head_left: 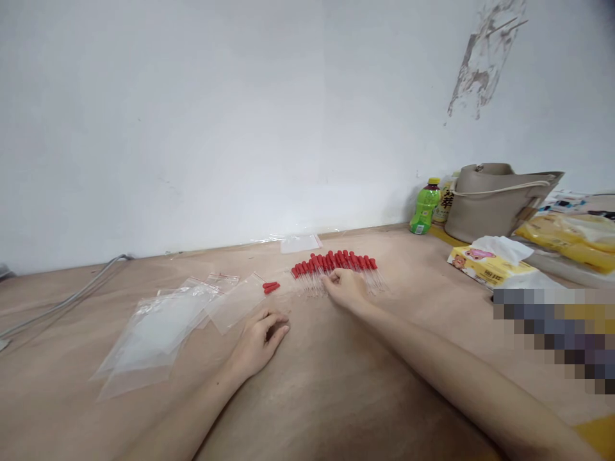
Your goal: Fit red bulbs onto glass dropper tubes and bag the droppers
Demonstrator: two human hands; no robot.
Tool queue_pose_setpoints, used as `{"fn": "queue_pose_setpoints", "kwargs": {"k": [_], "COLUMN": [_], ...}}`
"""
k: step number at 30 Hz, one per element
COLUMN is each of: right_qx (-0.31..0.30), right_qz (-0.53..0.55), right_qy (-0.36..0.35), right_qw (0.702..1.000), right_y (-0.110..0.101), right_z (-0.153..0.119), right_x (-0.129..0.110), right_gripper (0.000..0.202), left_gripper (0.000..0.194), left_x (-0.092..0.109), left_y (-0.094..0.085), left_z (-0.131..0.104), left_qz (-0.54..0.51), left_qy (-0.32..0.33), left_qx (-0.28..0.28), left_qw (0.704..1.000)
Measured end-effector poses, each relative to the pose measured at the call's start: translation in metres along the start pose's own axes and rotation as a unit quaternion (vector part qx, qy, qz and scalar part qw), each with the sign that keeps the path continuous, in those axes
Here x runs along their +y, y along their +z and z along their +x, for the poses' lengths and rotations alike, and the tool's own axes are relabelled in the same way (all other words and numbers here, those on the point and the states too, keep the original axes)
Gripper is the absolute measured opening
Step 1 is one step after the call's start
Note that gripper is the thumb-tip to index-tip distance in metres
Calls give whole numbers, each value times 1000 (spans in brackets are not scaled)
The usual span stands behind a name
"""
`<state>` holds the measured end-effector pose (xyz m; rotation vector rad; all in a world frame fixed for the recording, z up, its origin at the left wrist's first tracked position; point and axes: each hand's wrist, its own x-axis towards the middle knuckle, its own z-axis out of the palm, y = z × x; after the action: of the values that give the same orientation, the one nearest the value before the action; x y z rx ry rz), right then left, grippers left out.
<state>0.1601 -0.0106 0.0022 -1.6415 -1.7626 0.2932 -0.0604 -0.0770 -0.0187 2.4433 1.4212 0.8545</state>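
A row of glass droppers with red rubber bulbs (pixel 339 259) lies side by side, bulbs pointing to the wall. Over the middle of this row is my right hand (pixel 344 286), its thumb and fingers pinched at a dropper's clear tube; the hand hides part of what it grips. My left hand (pixel 262 339) rests on the table to the left, loosely curled with thumb and fingers apart, holding nothing. Just beyond it, two loose red bulbs (pixel 271 287) lie by the opening end of a clear zip bag (pixel 233 307).
Several clear zip bags (pixel 154 333) overlap on the left, and another bag (pixel 300 243) lies by the wall. A grey cable (pixel 79 294) runs along the left. At right are a green bottle (pixel 425 208), a beige handbag (pixel 490 205) and a yellow tissue pack (pixel 490 266).
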Motion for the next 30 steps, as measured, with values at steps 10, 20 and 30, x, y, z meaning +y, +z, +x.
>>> {"fn": "queue_pose_setpoints", "kwargs": {"k": [10,20,30], "right_qx": [-9,-3,-28], "right_qz": [-116,-97,-138], "right_qy": [20,-62,-78], "right_qw": [993,993,987], "right_y": [34,41,66], "right_z": [21,14,11], "right_x": [-22,-28,-51], "right_gripper": [34,31,23], "left_gripper": [18,14,11], "left_x": [-1,-14,-43], "left_y": [1,2,10], "left_z": [-1,16,49], "left_qz": [-13,93,184], "left_qy": [-1,32,-22], "left_qx": [-5,115,185], "left_qw": [1000,989,965]}}
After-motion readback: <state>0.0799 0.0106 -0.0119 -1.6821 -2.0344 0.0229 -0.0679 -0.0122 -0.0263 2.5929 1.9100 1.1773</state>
